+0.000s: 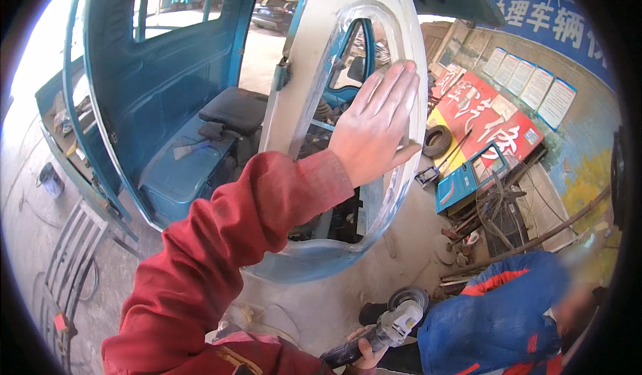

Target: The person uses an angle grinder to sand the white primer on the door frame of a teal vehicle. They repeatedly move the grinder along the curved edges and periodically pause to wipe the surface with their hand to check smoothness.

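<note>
My left hand [378,117], in a dusty red sleeve, lies flat with its fingers stretched against the right side of a pale, sanded window frame [348,0] on a blue vehicle cab. Its palm is hidden against the frame, and the thumb points off to the right. Low in the picture, my right hand [364,353] is wrapped around the body of an angle grinder [394,325]. The grinder's dark round disc [409,299] faces up and away, apart from the frame.
A person in a blue jacket [495,315] is close by at the lower right. Behind are a red signboard [481,111], a teal machine [468,177], a tire [437,141] and a fan guard [501,208]. Left stand the cab's blue wall [180,67] and a slatted metal rack [70,261].
</note>
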Tool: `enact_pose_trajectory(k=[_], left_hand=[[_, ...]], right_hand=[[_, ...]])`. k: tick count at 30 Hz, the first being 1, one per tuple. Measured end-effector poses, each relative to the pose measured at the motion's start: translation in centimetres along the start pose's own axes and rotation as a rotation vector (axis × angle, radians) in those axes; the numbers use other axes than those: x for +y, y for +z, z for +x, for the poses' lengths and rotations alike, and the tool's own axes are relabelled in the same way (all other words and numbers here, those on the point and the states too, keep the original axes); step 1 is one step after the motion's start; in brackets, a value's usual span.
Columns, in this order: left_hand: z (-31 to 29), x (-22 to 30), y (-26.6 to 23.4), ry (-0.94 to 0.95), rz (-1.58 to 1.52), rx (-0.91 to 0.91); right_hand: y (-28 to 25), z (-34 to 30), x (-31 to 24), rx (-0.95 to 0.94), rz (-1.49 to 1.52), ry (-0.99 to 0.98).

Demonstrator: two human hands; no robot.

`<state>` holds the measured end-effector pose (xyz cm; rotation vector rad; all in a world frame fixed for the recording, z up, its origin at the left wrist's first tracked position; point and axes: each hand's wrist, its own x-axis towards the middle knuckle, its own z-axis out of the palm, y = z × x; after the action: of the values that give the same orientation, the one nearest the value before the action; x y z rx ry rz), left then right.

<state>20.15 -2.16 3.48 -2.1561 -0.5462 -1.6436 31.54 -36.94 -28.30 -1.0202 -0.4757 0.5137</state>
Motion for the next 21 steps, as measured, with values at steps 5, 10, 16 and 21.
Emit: enact_pose_trajectory(k=[5,10,16,21], left_hand=[[-0.7,2.1,1.2,-0.084,0.006,-0.045],[-2.8,3.8,2.8,-0.086,0.08,-0.09],[-6.9,6.1,5.3,-0.062,0.128,-0.133],[-9.9,7.4,7.3,-0.035,0.146,-0.163]], right_hand=[[-4.9,1.1,-1.0,-0.146,-0.317,0.203],[-7.4,2.8,-0.2,-0.146,-0.275,0.197],[-8.2,4.0,0.1,-0.352,-0.565,-0.104],[-8.9,3.5,0.5,-0.361,-0.757,0.043]])
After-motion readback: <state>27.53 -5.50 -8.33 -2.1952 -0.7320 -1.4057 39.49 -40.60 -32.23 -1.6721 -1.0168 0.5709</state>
